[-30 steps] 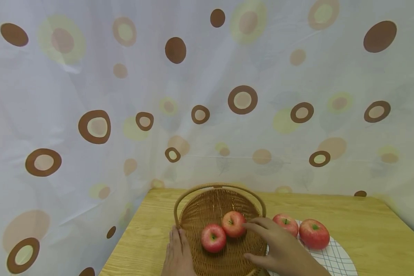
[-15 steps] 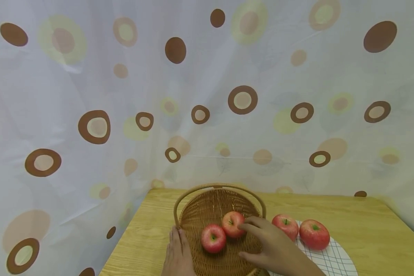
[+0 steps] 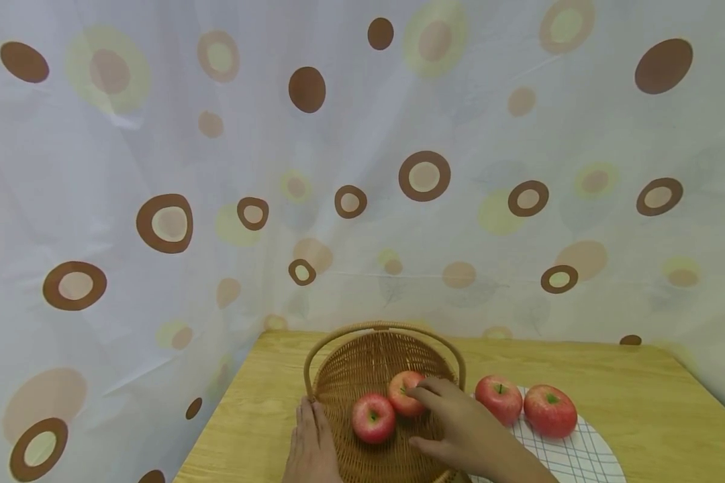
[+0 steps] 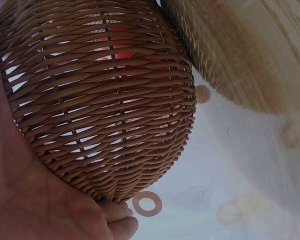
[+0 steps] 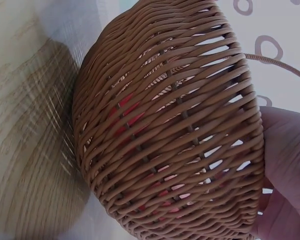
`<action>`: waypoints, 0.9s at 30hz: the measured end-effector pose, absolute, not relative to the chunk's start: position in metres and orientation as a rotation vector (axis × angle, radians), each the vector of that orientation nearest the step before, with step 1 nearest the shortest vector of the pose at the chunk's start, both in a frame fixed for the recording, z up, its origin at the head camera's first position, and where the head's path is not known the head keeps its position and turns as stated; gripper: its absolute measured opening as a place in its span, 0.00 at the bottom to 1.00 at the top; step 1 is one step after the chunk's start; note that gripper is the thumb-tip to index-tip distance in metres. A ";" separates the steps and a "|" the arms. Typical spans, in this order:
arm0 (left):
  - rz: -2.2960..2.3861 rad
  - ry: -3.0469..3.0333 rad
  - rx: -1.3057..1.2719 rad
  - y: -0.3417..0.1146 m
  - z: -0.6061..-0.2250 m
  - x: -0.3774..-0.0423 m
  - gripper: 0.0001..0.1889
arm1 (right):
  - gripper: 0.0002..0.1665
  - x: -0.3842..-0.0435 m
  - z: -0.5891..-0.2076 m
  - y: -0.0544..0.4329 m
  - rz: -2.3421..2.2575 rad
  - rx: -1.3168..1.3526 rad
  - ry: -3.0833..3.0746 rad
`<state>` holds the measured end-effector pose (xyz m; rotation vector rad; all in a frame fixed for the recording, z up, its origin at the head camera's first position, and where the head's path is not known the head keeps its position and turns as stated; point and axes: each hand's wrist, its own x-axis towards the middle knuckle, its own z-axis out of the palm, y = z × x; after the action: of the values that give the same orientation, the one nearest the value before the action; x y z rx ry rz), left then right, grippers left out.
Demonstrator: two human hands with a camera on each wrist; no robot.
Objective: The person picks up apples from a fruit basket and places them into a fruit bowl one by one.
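Observation:
A brown wicker basket with an arched handle stands on the wooden table. Two red apples lie inside it, a left apple and a right apple. My left hand rests against the basket's left side with straight fingers; its palm shows along the weave in the left wrist view. Over the basket's right rim reaches my right hand. Its fingers cover the right edge of the right apple, while the thumb stands apart from it. Whether the fingertips touch that apple I cannot tell.
To the right of the basket is a white plate with a grid pattern, partly behind my right arm. Two more apples, one nearer and one farther right, sit on it. A dotted curtain hangs behind the table.
My right hand has moved left, deeper over the basket, and its fingers now overlap more of the right apple. My left hand and the basket have stayed in place.

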<state>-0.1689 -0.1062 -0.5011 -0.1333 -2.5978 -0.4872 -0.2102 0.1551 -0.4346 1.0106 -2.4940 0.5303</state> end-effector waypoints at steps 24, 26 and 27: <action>-0.501 -2.579 -0.138 -0.108 -0.503 -0.167 0.53 | 0.39 -0.226 -0.428 0.138 0.496 0.928 -2.656; -0.482 -2.559 -0.142 -0.108 -0.504 -0.168 0.54 | 0.39 -0.228 -0.428 0.137 0.501 0.927 -2.676; -0.472 -2.549 -0.143 -0.109 -0.505 -0.168 0.54 | 0.39 -0.228 -0.429 0.136 0.505 0.927 -2.683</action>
<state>-0.1679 -0.1085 -0.5047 -0.1426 -2.5490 -0.4720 -0.2285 0.1358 -0.4285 0.9267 -2.6831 0.5045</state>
